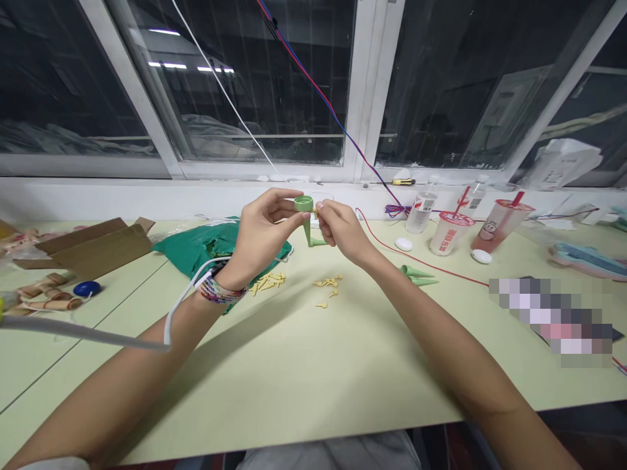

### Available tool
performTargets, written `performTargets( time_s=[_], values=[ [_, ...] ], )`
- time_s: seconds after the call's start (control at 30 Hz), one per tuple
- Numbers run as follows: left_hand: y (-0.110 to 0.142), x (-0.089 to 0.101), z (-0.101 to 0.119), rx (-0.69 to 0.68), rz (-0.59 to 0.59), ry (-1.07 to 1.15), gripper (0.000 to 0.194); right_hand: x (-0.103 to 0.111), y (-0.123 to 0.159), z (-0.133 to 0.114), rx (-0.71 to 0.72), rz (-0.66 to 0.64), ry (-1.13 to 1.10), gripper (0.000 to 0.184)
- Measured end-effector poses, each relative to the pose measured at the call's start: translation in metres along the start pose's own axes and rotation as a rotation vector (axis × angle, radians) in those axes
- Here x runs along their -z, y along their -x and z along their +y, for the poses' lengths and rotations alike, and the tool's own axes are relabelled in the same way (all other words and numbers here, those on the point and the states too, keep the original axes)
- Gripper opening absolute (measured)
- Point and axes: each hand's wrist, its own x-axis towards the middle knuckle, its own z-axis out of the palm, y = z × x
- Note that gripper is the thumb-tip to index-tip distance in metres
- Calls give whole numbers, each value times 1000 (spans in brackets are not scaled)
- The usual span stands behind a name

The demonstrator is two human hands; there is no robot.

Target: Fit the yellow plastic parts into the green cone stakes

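My left hand (262, 232) is raised above the pale green table (304, 372), its fingers closed round the top of a small green plastic cone-shaped part (305, 215) with a round cap. My right hand (340, 225) pinches a tiny yellow piece against the side of that green part. Below the hands lie several loose yellow pieces (329, 284) and a second scatter of yellow pieces (268, 282). Two green cones (417, 274) lie on the table to the right. A beaded bracelet sits on my left wrist.
A green plastic bag (206, 247) lies behind my left hand. At the left are an open cardboard box (93, 245), a blue cap (87, 288) and brown tubes. Two drink cups (449, 232) with straws, a bottle (421, 210) and red wire stand at the right.
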Motion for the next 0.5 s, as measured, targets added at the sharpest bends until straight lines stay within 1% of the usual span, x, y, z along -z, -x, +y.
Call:
performTargets(
  time_s=[0.07,0.13,0.23,0.37,0.43,0.5],
  values=[
    [0,1,0,27,16,40,37,1,2,-1,85,9,77,45],
    [-1,2,1,85,19,80,39,2,4,-2,157,16,135,41],
    [-1,3,4,178,-16,187,40,3,6,-2,223,5,192,38],
    [-1,5,5,284,-85,326,38,6,6,-2,260,-28,260,36],
    [-1,4,6,336,-85,346,36,7,6,-3,269,-32,293,34],
    [0,3,6,351,-74,362,36,7,6,-3,266,-34,303,34]
  ],
)
